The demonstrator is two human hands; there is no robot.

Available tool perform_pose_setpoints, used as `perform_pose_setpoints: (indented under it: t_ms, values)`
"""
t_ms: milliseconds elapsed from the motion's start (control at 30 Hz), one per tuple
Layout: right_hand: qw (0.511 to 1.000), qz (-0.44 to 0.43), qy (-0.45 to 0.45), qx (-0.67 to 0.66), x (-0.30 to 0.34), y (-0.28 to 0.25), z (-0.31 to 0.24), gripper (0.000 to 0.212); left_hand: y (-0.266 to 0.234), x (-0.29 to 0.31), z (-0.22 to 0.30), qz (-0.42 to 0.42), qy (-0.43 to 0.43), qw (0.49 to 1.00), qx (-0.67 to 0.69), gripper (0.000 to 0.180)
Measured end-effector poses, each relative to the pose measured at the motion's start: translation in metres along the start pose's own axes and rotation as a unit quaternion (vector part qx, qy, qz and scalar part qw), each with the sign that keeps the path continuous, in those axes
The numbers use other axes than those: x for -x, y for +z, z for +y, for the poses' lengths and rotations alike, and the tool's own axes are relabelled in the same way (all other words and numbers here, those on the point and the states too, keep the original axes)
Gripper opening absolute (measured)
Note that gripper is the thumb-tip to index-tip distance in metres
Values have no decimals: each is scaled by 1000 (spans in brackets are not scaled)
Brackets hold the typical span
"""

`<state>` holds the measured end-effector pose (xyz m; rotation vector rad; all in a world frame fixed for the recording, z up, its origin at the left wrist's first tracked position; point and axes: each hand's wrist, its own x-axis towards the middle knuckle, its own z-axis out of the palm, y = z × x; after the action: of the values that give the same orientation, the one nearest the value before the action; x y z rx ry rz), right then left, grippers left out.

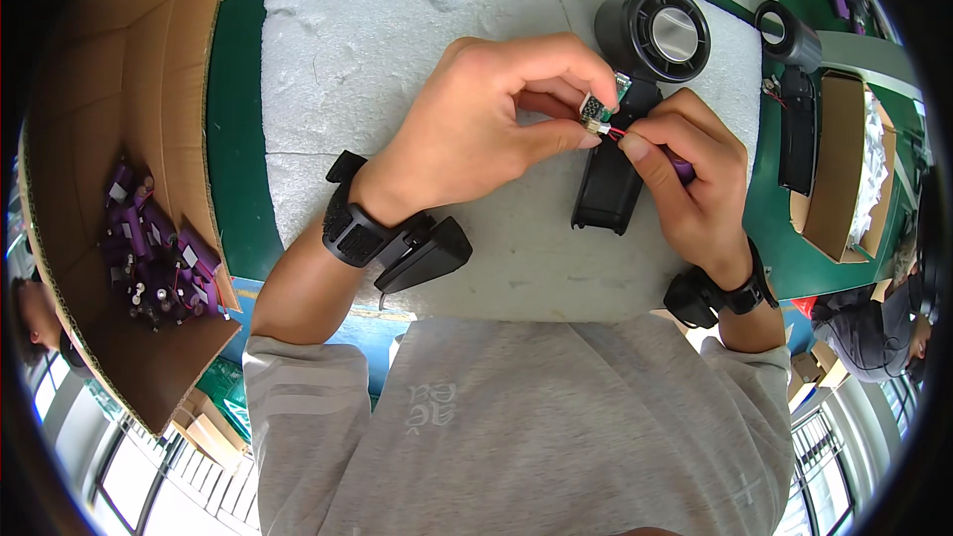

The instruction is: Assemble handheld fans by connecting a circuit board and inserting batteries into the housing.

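Note:
My left hand (472, 124) pinches a small green circuit board (621, 89) between thumb and fingers. A white plug (599, 127) sits at the board's lower edge, with short red wires (615, 134) running from it to my right hand (695, 174). The right thumb and forefinger are closed on those wires. Partly hidden under the right fingers is a purple cylindrical battery (683, 170). Whether the plug is fully seated cannot be seen. Below both hands, a black handheld fan (608, 189) lies on white foam (367, 50), its round head toward the far side.
At the left stands an open cardboard box (164, 89) holding several purple batteries (149, 248) with wires. To the right, another black fan (797, 129) lies beside a smaller carton (832, 164) with white lining. People are visible at both side edges.

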<state>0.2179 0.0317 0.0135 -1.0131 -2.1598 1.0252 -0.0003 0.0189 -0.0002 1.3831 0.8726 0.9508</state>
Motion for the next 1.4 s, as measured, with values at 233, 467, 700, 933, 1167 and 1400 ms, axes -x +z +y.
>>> perform_pose_setpoints:
  t_ms: [233, 467, 700, 933, 1167, 1400]
  values:
    - [998, 30, -34, 36, -2, 4, 1, 4, 3, -1, -1, 9, 28, 999, -39, 33]
    - [991, 53, -88, 86, 0, 5, 3, 10, 8, -4, 0, 26, 123, 978, -167, 40]
    - [985, 155, -61, 43, -2, 14, 3, 29, 14, -2, 1, 56, 134, 964, -224, 40]
    - [975, 134, -133, 118, -6, 10, 4, 38, 13, -1, -2, 73, 114, 968, -211, 37]
    - [971, 149, -122, 143, -8, 7, 5, 38, 13, -2, -8, 95, 129, 963, -215, 34]
    - [979, 137, -55, 143, -2, 7, 2, 39, 19, -3, -7, 130, 141, 951, -244, 29]
